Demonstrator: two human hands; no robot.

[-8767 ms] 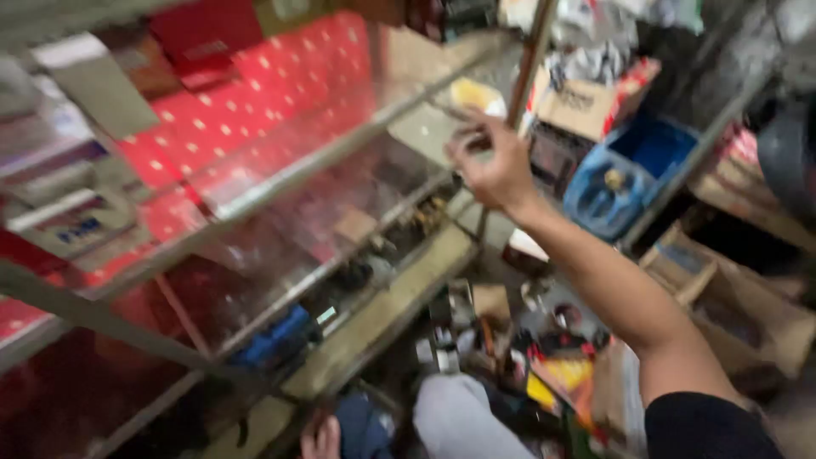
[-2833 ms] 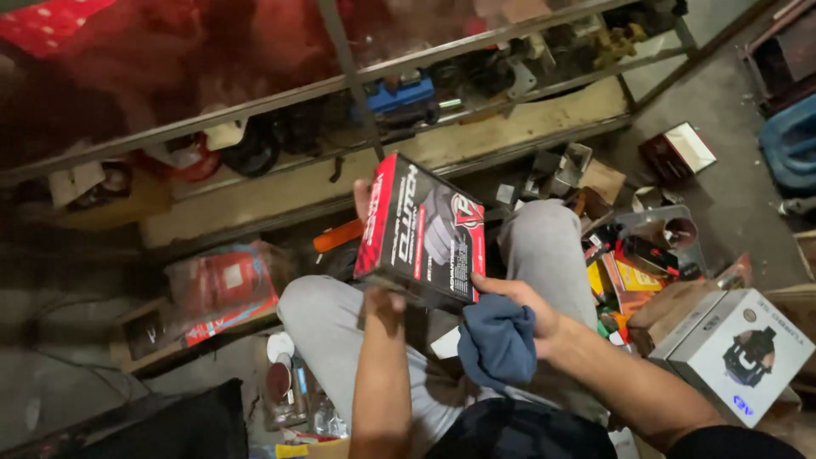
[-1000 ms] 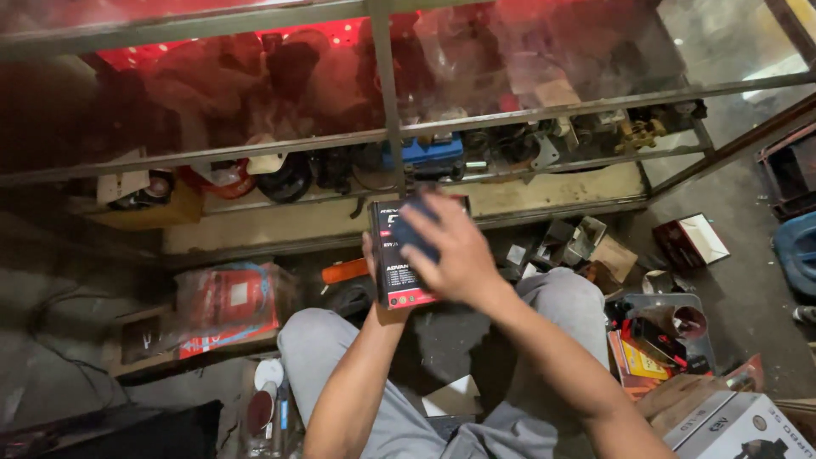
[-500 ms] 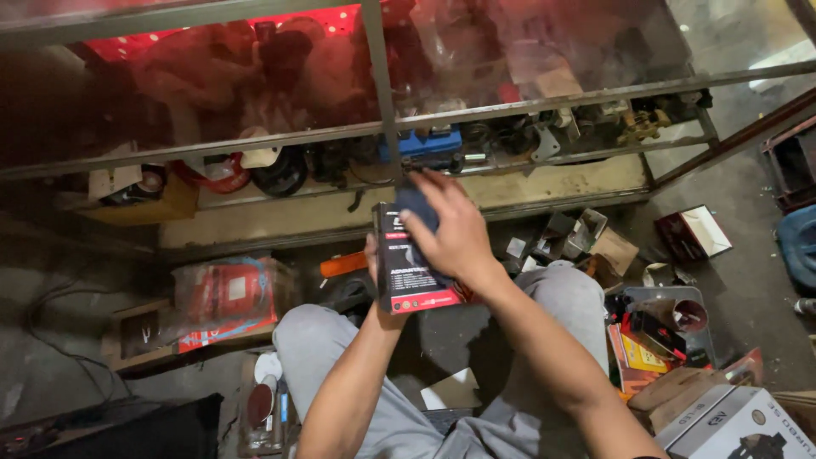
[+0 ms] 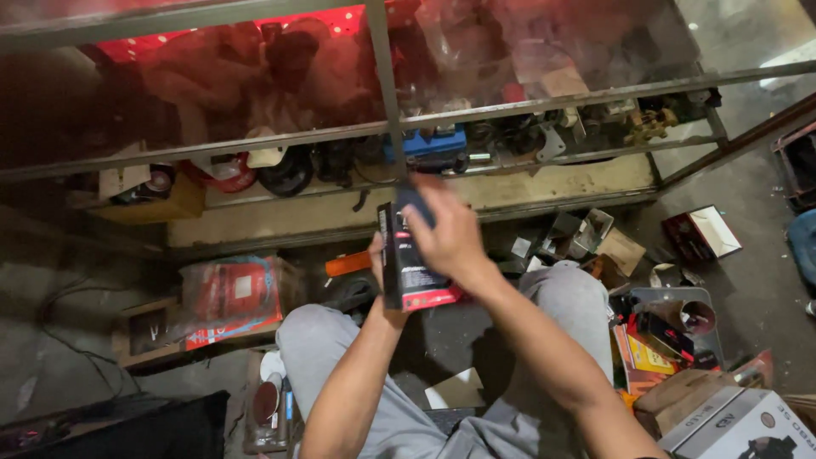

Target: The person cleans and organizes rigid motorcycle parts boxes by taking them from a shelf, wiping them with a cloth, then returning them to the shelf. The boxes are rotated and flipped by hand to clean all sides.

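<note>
My left hand [image 5: 380, 270] grips the flat black-and-red cardboard box [image 5: 406, 268] upright above my knees, as a second ago, while my right hand [image 5: 448, 231], pressing a dark blue cloth [image 5: 414, 204], has slid higher up its face.

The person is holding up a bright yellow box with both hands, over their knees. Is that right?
Not quite. The box is black with red trim, not yellow, as the head view shows. The left hand holds it from behind and the right hand lies over its front, above the knees.
</note>
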